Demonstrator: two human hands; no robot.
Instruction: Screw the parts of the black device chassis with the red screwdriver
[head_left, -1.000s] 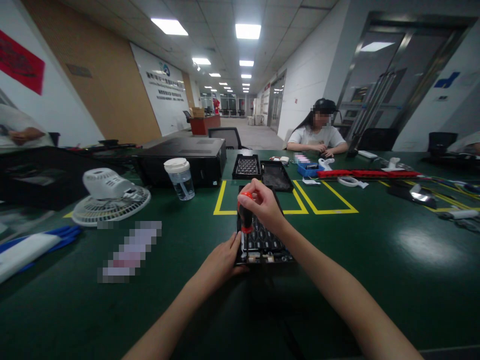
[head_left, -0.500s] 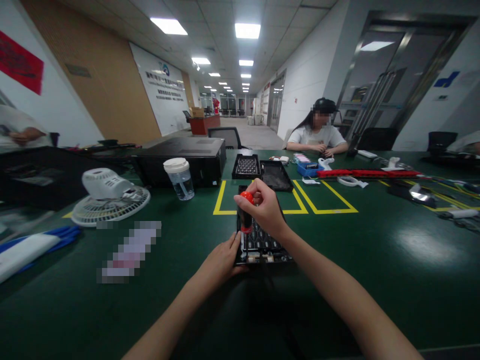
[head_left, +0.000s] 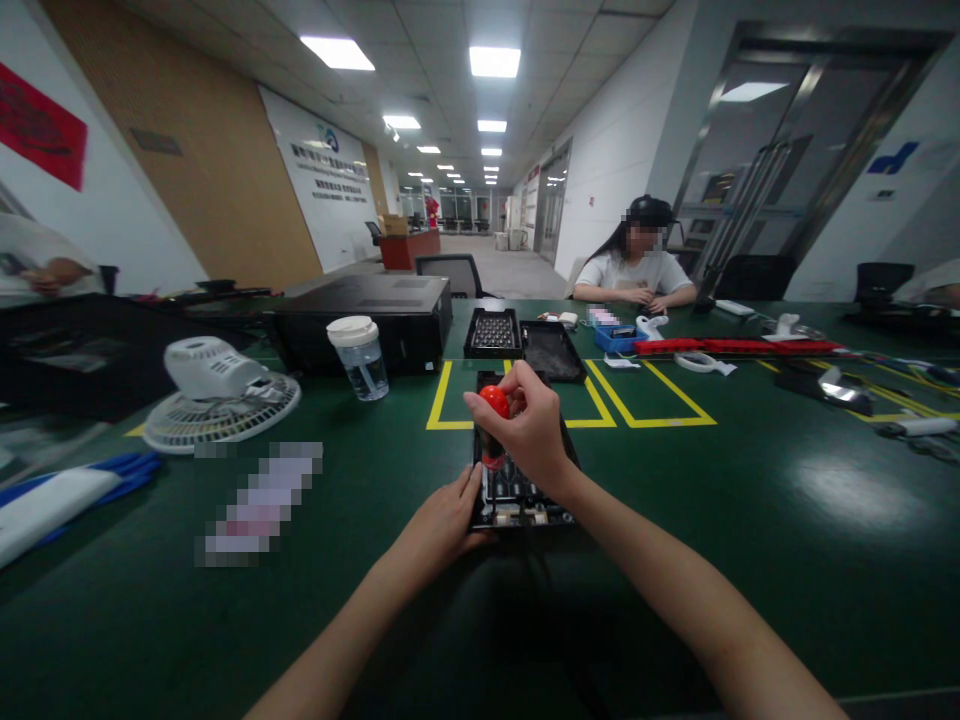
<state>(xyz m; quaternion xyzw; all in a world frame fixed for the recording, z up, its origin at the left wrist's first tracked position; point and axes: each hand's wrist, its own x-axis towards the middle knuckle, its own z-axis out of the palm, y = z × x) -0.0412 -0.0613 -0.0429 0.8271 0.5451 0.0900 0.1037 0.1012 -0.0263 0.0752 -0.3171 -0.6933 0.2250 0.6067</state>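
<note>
A red and black screwdriver (head_left: 493, 402) stands upright in my right hand (head_left: 529, 425), its fingers closed round the handle. Its shaft points down at the near left corner of an open black case (head_left: 517, 518), which has rows of dark rounded parts and small pale parts along the near edge. My left hand (head_left: 448, 515) holds the case by its left side, fingers along the edge. Part of the case is hidden beneath my right hand and forearm.
Beyond the case lie a tray with round parts (head_left: 493, 332) and a black lid (head_left: 553, 352). A lidded cup (head_left: 360, 358), a white fan (head_left: 221, 395) and a large black box (head_left: 360, 315) stand left. A person (head_left: 637, 270) sits across the table (head_left: 750, 540).
My right hand has turned slightly around the screwdriver handle, showing more of its red top. My left hand and the case have stayed in place.
</note>
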